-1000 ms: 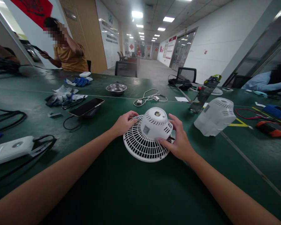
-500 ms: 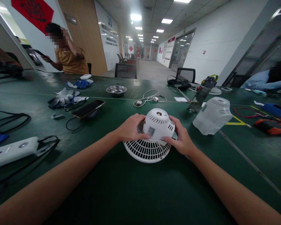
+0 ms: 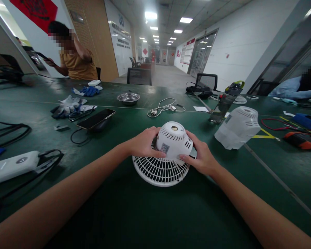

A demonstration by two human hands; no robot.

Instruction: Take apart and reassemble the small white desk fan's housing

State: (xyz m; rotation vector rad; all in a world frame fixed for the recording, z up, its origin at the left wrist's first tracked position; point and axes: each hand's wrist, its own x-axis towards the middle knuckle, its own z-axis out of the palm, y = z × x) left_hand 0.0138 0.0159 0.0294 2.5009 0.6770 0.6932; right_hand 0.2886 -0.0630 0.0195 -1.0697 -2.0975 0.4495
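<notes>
A white fan motor housing [image 3: 174,143], with vent slots, a grey label and a round hole in its top, sits over a white fan grille [image 3: 160,170]. My left hand [image 3: 147,142] is closed on the housing's left side, thumb across the front by the label. On the opposite side my right hand [image 3: 200,154] grips it, thumb on the lower front and fingers behind. The grille lies on the green table, its spokes spreading toward me. The fingers behind the housing are partly hidden.
Right of my hands stand a white plastic casing [image 3: 237,128] and a dark water bottle [image 3: 225,102]. A white cable [image 3: 166,108] and a metal bowl [image 3: 128,98] lie beyond. At left are a phone [image 3: 96,119], gloves [image 3: 69,106] and a power strip [image 3: 14,167]. A person [image 3: 76,62] sits across.
The grille and housing have shifted slightly toward me and left, and the housing's tilt has changed a little. Both hands keep their hold on the housing.
</notes>
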